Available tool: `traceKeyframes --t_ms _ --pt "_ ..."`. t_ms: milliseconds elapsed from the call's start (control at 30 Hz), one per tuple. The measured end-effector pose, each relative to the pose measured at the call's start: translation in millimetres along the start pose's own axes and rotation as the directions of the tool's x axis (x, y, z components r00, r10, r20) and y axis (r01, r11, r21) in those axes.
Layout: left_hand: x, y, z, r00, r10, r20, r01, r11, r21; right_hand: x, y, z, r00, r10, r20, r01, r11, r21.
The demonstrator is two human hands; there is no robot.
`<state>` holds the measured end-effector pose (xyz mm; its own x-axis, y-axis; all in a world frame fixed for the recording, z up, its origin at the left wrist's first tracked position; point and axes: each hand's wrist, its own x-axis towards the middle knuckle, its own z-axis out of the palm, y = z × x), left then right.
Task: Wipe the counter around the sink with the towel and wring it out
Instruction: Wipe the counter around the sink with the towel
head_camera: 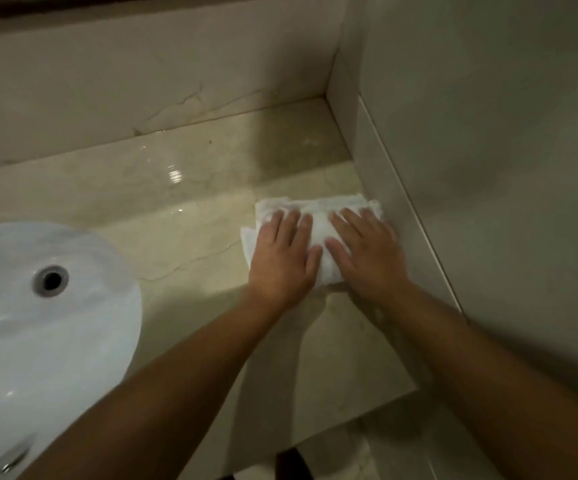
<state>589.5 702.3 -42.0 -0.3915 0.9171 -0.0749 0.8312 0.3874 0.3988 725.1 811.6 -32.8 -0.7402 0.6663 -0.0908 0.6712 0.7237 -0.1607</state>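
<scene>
Two bare forearms reaching out. Left hand (282,258) and right hand (367,251) flat, fingers straight, pressing towel (318,220) onto surface (194,216) beside right wall (398,202). Sink (38,306) left, seemingly wet.

We see a white towel (318,233) on our glossy beige, faintly veined marble counter (190,216), a white sink (38,323), and plain cream walls (488,116).

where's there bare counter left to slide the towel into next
Bare counter lies between the sink and the towel, and runs back to the rear wall. A strip in front of the hands reaches the front edge. It is crowded at the right: left hand and right hand press the towel beside the side wall.
</scene>
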Motion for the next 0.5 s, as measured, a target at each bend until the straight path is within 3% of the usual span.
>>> traceKeyframes --t_ms 67,200,333,500 --pt "-32.7 17.1 7.7 0.999 0.012 0.048 -0.01 1.0 -0.024 -42.4 3.0 2.6 1.0 -0.01 -0.025 0.009 1.0 -0.021" --pt "-77.4 34.4 15.2 0.995 0.028 0.094 -0.022 0.997 -0.07 -91.2 8.3 2.9 0.997 -0.032 0.065 0.032 0.999 -0.002" --pt "-57.0 26.6 11.9 0.995 0.022 0.093 -0.015 0.997 -0.077 -53.9 10.2 -0.2 0.996 -0.083 0.034 0.084 0.996 -0.029" --pt "0.8 -1.3 15.0 0.988 0.146 0.045 -0.149 0.987 0.058 1.3 6.4 1.8 0.988 -0.125 -0.091 0.12 0.991 -0.06"
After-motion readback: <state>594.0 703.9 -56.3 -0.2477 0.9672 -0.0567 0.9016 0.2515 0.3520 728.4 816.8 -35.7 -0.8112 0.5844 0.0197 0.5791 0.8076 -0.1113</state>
